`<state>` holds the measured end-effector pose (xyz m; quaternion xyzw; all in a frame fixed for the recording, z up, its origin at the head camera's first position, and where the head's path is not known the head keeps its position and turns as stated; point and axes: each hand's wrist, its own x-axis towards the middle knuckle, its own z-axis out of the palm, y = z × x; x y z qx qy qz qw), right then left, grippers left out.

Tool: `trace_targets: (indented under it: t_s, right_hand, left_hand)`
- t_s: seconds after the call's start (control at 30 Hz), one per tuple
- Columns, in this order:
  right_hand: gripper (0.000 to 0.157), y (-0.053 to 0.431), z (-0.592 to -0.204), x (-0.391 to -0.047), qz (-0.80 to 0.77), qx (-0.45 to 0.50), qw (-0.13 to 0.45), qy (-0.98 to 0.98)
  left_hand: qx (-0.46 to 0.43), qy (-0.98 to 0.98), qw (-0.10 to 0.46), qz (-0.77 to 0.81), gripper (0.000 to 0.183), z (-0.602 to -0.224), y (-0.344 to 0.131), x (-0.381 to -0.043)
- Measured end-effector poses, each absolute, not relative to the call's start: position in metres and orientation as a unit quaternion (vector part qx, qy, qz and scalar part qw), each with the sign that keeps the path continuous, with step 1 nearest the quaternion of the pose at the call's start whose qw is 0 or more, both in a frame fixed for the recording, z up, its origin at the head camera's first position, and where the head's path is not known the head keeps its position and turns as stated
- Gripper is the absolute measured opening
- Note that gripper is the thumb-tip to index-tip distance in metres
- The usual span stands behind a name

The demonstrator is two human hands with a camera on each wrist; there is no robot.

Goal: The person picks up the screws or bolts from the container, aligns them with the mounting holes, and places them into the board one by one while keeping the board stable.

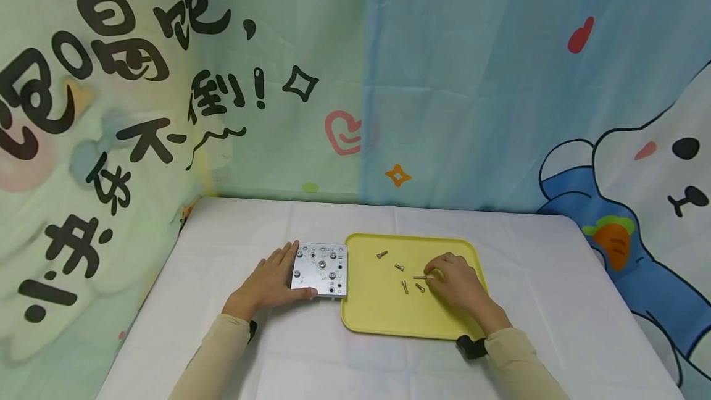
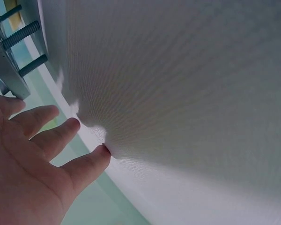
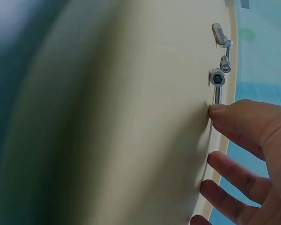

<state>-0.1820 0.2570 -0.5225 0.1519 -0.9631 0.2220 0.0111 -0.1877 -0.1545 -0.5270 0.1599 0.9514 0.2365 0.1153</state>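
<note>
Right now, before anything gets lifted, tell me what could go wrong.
The right hand seems to pinch the gripped screw near one end, so it might slip. A loose screw lies close by and could get knocked across the yellow tray. The metal plate, steadied by the left hand, has protruding screws underneath; it could rock if pressed unevenly.

Extends both forearms (image 1: 213,354) forward, spreads the fingers (image 2: 56,138) of the left hand (image 1: 270,284), pinches with the right hand (image 1: 454,283).
</note>
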Motion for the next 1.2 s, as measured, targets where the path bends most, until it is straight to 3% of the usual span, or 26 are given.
trace_targets:
  t_s: [0.83, 1.2]
  right_hand:
    - [0.001, 0.248, -0.518, -0.181, 0.25, 0.176, 0.05, -0.951]
    - [0.008, 0.224, -0.508, -0.182, 0.253, 0.21, 0.068, -0.942]
  left_hand:
    - [0.155, 0.951, 0.112, 0.243, 0.12, -0.529, -0.155, -0.189]
    - [0.153, 0.952, 0.111, 0.24, 0.12, -0.53, -0.154, -0.189]
